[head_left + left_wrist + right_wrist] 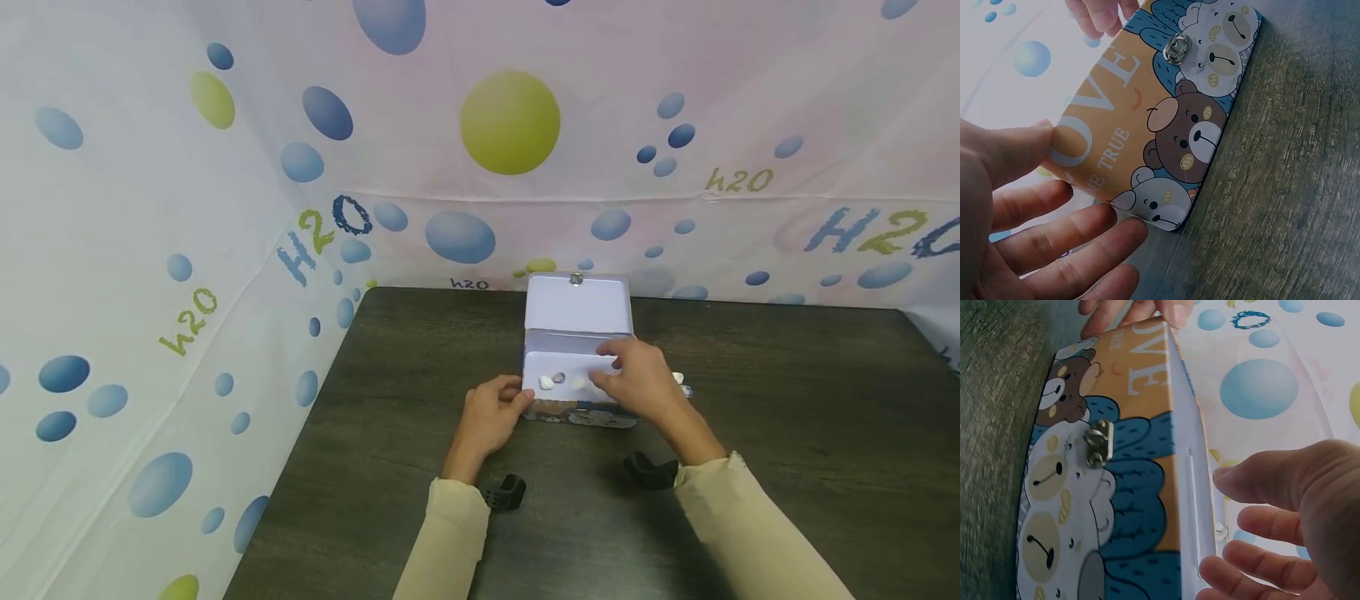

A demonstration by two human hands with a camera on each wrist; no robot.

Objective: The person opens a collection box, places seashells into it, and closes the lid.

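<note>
A hinged tin box [579, 411] with its white-lined lid [577, 305] raised stands on the table. Cartoon bears and lettering decorate its front [1192, 134], which carries a metal clasp [1099, 444]. Inside lie a small white piece [547, 382], a greyish one [558, 377] and another pale one [578, 383], like pebbles or shells. My left hand [492, 414] holds the box's front left corner, thumb at the rim and fingers along the side. Over the box's right part is my right hand [642, 379], fingers spread and nothing visible between them; it hides part of the interior.
Just right of the box, partly behind my right hand, a few small pieces [678, 377] lie on the dark wooden table [787, 417]. A bubble-printed sheet [420, 142] rises along the table's back and left edges. Dark bands are on both wrists.
</note>
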